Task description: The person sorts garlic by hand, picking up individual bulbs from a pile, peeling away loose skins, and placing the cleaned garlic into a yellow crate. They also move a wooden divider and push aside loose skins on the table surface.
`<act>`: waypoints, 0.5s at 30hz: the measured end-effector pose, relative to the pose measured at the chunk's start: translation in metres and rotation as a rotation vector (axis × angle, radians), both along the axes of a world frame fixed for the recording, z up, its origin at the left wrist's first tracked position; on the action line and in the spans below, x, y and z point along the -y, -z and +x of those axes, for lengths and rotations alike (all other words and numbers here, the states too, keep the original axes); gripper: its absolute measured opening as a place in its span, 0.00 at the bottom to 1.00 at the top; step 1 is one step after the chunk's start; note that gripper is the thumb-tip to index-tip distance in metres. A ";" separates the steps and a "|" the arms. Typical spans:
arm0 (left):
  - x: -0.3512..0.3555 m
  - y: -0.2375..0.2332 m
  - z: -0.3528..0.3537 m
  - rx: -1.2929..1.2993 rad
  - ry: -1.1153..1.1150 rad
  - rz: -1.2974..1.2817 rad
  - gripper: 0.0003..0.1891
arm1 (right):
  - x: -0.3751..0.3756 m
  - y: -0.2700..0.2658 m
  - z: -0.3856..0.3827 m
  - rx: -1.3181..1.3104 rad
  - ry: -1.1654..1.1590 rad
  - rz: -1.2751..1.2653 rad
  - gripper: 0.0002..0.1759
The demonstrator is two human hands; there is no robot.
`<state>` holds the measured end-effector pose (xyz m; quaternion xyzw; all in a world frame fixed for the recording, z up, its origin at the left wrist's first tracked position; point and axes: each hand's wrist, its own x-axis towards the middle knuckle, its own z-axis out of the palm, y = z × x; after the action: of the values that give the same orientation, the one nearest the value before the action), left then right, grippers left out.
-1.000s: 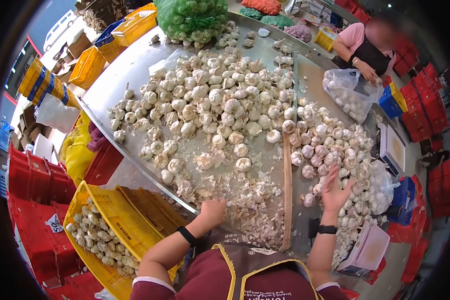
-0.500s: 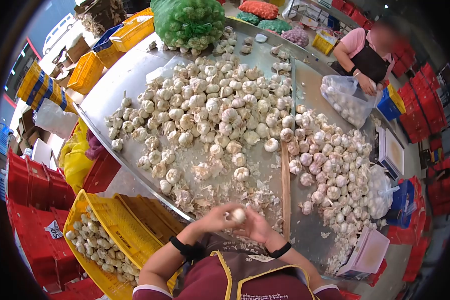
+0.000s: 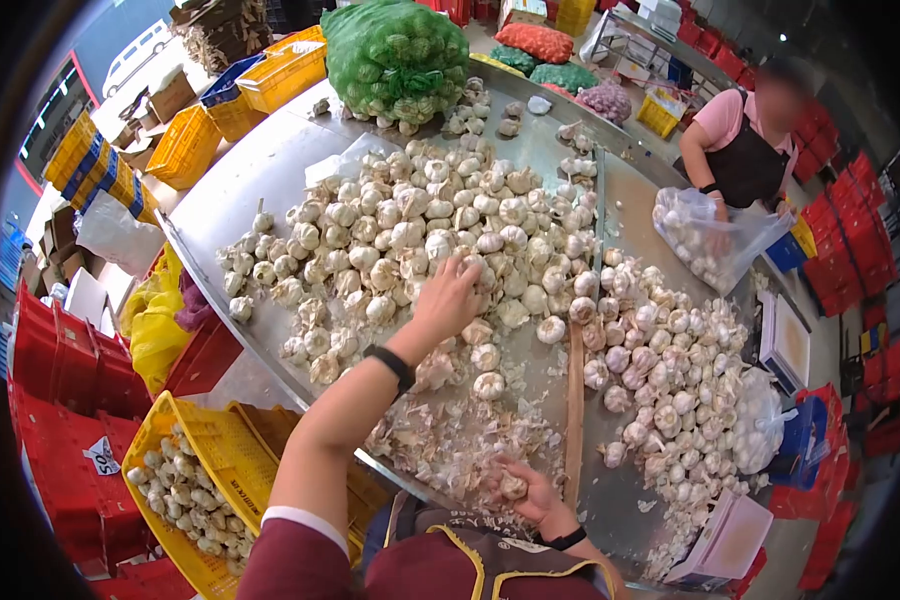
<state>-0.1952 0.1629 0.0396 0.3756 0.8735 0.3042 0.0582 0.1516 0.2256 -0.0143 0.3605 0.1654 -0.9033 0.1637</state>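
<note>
My left hand (image 3: 450, 300) reaches into the big heap of garlic bulbs (image 3: 400, 215) on the metal table. Its fingers curl round a garlic bulb (image 3: 484, 274) at the heap's near side, partly hidden by the hand. Close to my body, over the table's front edge, my right hand (image 3: 532, 495) is turned palm up. A small garlic bulb (image 3: 513, 487) rests in it, with the fingers bent around it. Loose papery skins (image 3: 450, 430) litter the table between the two hands.
A wooden strip (image 3: 574, 420) divides the heap from a second garlic pile (image 3: 680, 390) on the right. Yellow crates (image 3: 205, 470) with garlic stand at my left. A green net sack (image 3: 398, 65) sits at the back. Across the table, a co-worker (image 3: 740, 150) handles a plastic bag (image 3: 715, 235).
My hands were together over a bulb and have parted. The left has moved forward onto the heap; the right has dropped slightly closer to my body, holding a bulb. The co-worker's hand has shifted into the bag.
</note>
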 end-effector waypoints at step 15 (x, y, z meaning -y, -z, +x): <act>-0.088 0.023 -0.094 0.058 0.072 -0.570 0.40 | -0.032 0.022 -0.003 0.068 0.242 -0.143 0.20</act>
<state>-0.2895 0.2510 0.0168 0.3662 0.9078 0.0546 0.1972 0.1491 0.2579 -0.0363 0.3956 0.0501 -0.9132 0.0842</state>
